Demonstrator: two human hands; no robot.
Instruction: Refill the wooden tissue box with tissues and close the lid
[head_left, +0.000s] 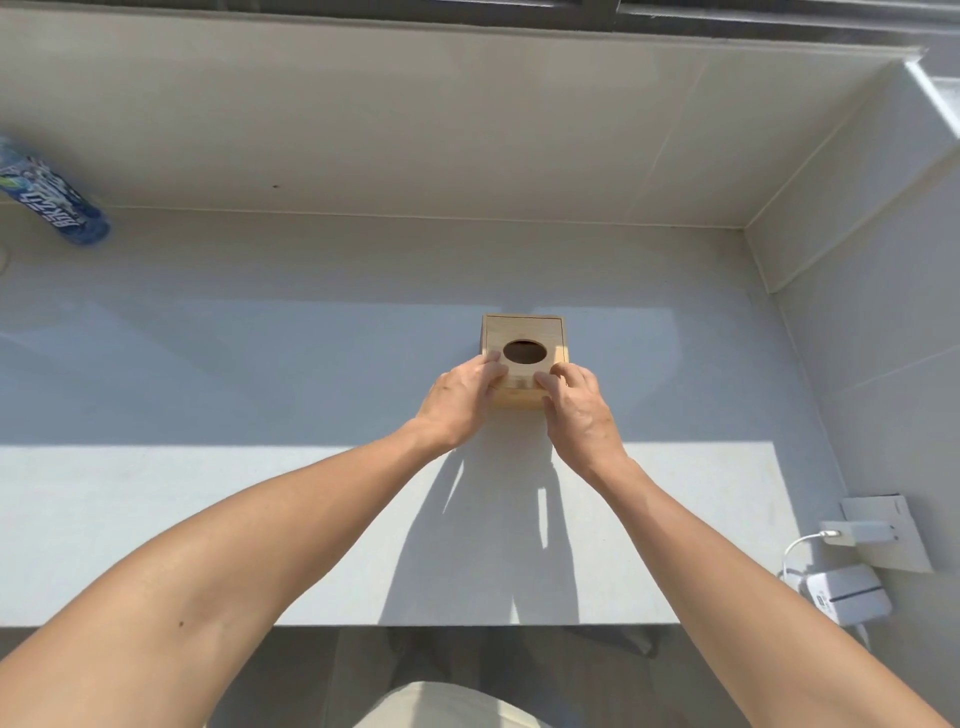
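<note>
Hands working on the lid of a wooden tissue box (524, 332) near the middle of a pale counter (208, 519).

Left hand (460, 397) and right hand (579, 410) press fingertips on the near edge of the lid (519, 328), probably to slide it open; no tissue shows through the oval hole (524, 352). A blue packet (52, 195) lies far left.

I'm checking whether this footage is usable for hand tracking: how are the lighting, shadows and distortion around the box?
Head view: hard sunlight lights the near strip of counter; the wooden tissue box sits in the shaded band, still sharp; both arms cast crisp shadows toward the counter's near edge; left hand and right hand evenly lit; wide-angle bending and blur smear the blue packet at the left edge.
</note>
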